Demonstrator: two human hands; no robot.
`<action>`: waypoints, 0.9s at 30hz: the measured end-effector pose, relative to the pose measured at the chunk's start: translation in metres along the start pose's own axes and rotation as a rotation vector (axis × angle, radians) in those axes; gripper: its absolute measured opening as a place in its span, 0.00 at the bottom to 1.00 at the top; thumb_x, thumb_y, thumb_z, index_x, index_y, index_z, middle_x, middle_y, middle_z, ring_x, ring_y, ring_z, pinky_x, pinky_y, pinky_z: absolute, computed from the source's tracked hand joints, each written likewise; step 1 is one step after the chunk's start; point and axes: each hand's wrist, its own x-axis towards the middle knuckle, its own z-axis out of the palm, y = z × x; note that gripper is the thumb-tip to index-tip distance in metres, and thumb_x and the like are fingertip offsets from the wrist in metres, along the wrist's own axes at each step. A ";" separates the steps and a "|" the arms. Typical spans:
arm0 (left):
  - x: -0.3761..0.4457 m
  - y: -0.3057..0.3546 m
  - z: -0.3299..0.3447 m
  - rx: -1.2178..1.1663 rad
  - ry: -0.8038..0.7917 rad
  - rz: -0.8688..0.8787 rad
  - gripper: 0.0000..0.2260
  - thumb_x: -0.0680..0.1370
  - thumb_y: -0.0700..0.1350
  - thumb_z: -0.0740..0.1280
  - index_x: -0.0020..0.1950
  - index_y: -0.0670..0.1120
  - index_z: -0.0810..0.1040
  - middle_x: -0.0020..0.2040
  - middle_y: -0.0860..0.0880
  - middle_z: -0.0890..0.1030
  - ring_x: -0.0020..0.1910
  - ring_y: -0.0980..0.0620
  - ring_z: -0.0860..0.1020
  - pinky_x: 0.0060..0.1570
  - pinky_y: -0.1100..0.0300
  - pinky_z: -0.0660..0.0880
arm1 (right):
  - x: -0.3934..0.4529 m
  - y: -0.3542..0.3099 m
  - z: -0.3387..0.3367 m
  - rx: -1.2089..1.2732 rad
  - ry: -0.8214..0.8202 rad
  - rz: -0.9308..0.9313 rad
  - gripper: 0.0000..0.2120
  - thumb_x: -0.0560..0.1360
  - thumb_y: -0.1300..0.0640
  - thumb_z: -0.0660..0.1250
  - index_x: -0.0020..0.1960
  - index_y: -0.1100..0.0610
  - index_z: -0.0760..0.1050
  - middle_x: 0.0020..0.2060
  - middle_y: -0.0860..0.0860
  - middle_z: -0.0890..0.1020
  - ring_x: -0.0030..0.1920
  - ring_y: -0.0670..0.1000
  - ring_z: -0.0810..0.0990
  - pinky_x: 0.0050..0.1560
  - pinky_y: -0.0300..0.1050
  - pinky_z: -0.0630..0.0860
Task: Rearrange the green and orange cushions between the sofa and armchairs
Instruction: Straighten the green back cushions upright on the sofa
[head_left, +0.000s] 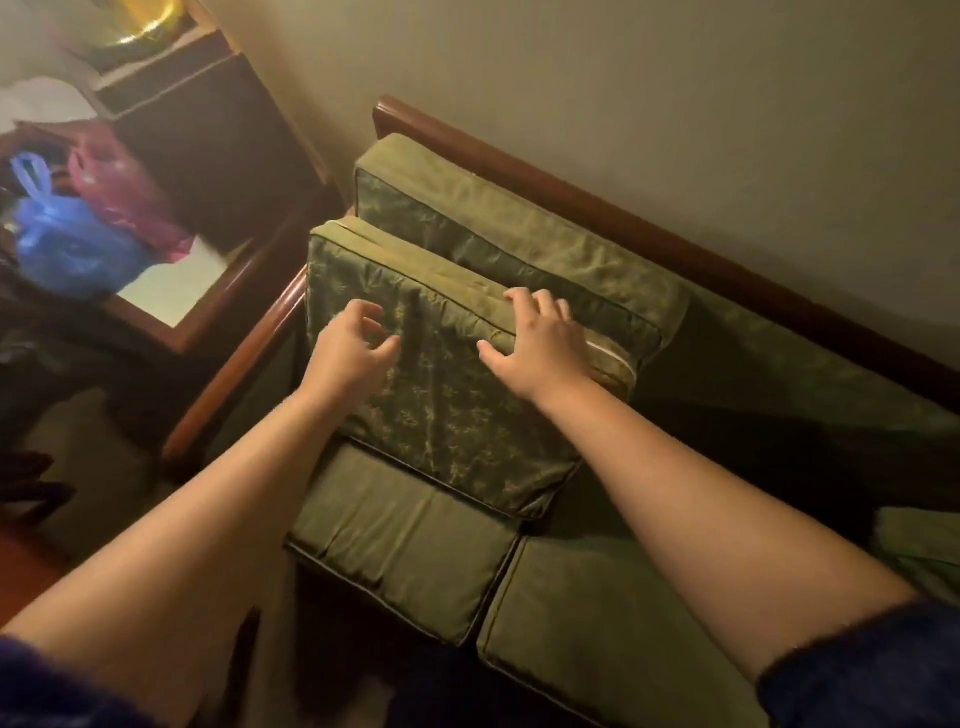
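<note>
— Status of the hands?

— The right hand (540, 343) is resting on the upper edge of the patterned green cushion (441, 395), fingers curled over it, grip not closed. The left hand (358, 348) is hovering above its face, grip open.

— Cushion location?

— It is leaning against a back cushion (498, 228) at the left end of the sofa (649, 613).

— Progress?

— Incomplete, as judged. No orange cushion is showing; armchairs are not visible.
</note>
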 end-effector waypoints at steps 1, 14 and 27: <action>0.025 -0.002 0.001 0.149 0.001 0.080 0.24 0.77 0.51 0.71 0.71 0.50 0.69 0.64 0.48 0.76 0.57 0.49 0.77 0.55 0.51 0.79 | 0.019 -0.003 0.009 -0.066 0.000 0.001 0.34 0.75 0.34 0.67 0.73 0.53 0.66 0.67 0.56 0.74 0.66 0.59 0.72 0.60 0.56 0.74; 0.142 -0.013 0.056 0.948 -0.103 0.593 0.52 0.59 0.68 0.77 0.75 0.44 0.62 0.69 0.40 0.68 0.70 0.36 0.64 0.73 0.36 0.55 | 0.068 0.038 0.096 -0.124 -0.155 0.076 0.33 0.76 0.38 0.71 0.70 0.57 0.65 0.66 0.56 0.75 0.67 0.60 0.72 0.66 0.57 0.68; 0.037 0.053 0.063 0.257 -0.061 0.214 0.65 0.56 0.61 0.84 0.82 0.49 0.47 0.80 0.43 0.55 0.79 0.43 0.53 0.77 0.44 0.46 | -0.153 0.131 0.054 0.389 0.139 0.270 0.28 0.66 0.38 0.79 0.48 0.61 0.79 0.42 0.53 0.81 0.44 0.54 0.79 0.46 0.47 0.76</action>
